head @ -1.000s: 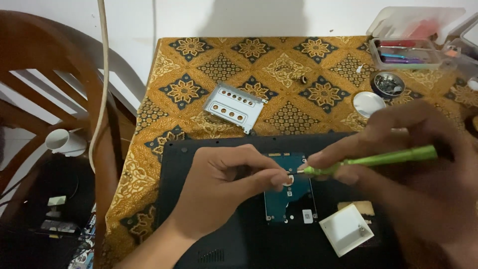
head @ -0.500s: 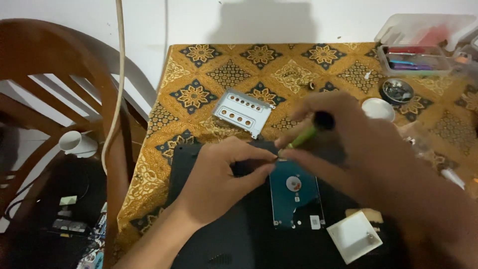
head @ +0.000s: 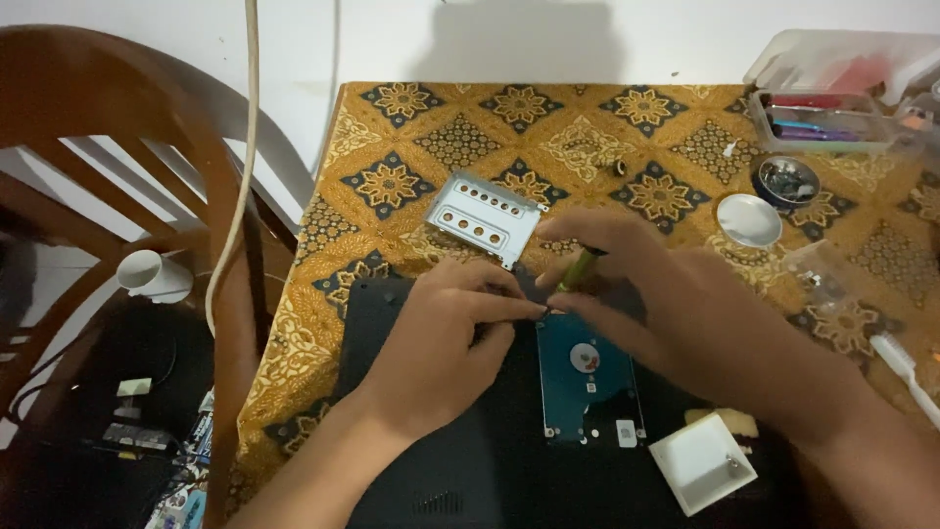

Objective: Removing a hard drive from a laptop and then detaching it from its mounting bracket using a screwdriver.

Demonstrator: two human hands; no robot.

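Note:
A black laptop base (head: 460,460) lies bottom-up on a table with a yellow patterned cloth (head: 392,186). A teal hard drive (head: 587,377) sits in its bay. My right hand (head: 666,313) grips a green screwdriver (head: 578,267), held nearly upright with its tip at the drive's upper left corner. My left hand (head: 441,343) rests on the laptop, fingertips pinched right at the screwdriver tip; whether they hold anything is hidden. A silver perforated drive bracket (head: 485,216) lies on the cloth just beyond the hands.
A small white square box (head: 700,460) sits on the laptop at the lower right. A round white lid (head: 749,217), a dark bowl of small parts (head: 786,181) and a clear tool case (head: 832,113) stand at the right. A wooden chair (head: 206,225) and hanging cable (head: 245,147) are left.
My right hand has swung the screwdriver from lying sideways over the drive to nearly upright at the drive's upper left corner. The left fingers followed to that corner. The view shifted slightly.

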